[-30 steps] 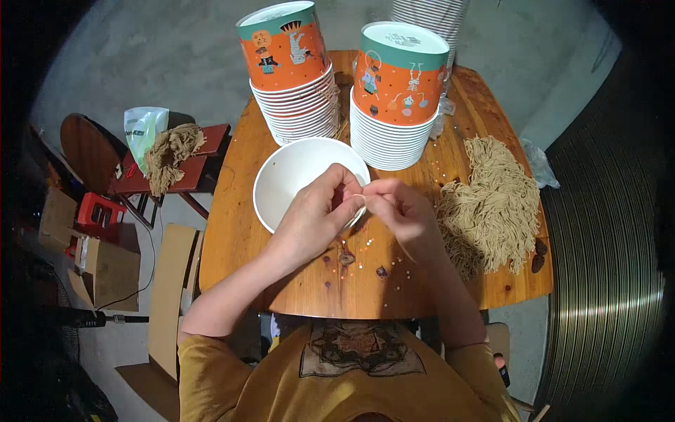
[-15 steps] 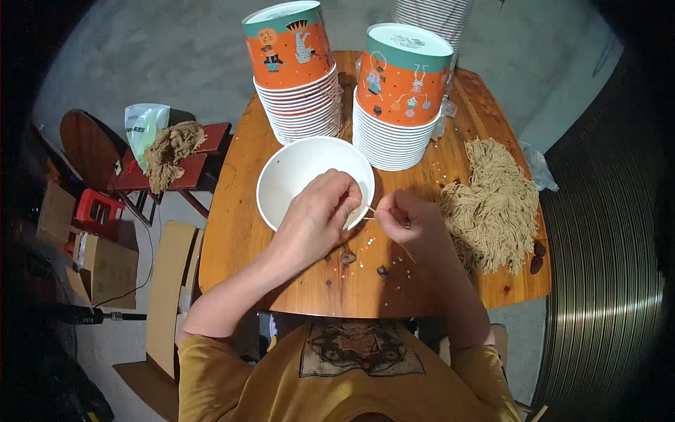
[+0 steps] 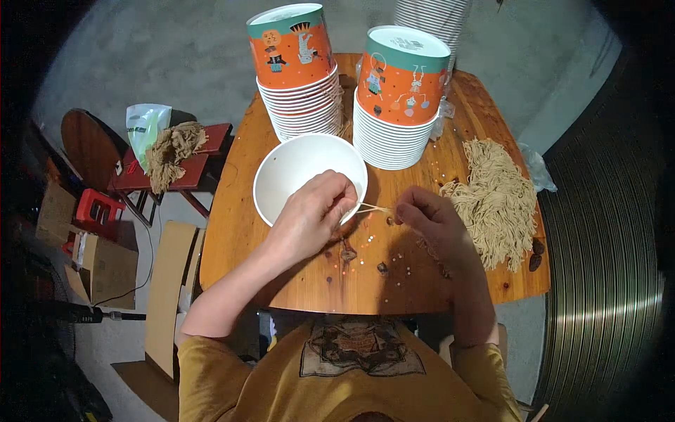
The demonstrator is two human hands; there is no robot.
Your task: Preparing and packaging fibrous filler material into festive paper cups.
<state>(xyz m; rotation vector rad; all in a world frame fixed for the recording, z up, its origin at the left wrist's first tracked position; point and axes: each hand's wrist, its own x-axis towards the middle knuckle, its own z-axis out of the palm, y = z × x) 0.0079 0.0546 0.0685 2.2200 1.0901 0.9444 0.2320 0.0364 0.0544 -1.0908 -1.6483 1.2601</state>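
Observation:
A white paper bucket (image 3: 279,176) sits on the table in front of me, its mouth tilted up toward me. My left hand (image 3: 313,214) reaches over it and is closed at the right rim, thumb and fingers pinched together. From that spot a thin tan string (image 3: 373,208) runs doubled to the right. My right hand (image 3: 430,218) pinches the other end, a little way off the bucket. My left fingertips hide the place where string and rim meet. Beside my right hand lies a big heap of tan strings (image 3: 496,204).
Behind the bucket stand two stacks of upturned orange-and-green paper buckets (image 3: 292,56) (image 3: 401,84). Small paper dots and dark knots dot the wooden table (image 3: 337,295). To the left, a red bench (image 3: 204,151) bears more tan string (image 3: 172,155) and a plastic bag (image 3: 144,126); cardboard boxes (image 3: 109,271) stand below.
My right hand has moved right, away from the bucket, and a longer stretch of doubled string shows between my hands. The bucket has shifted slightly left.

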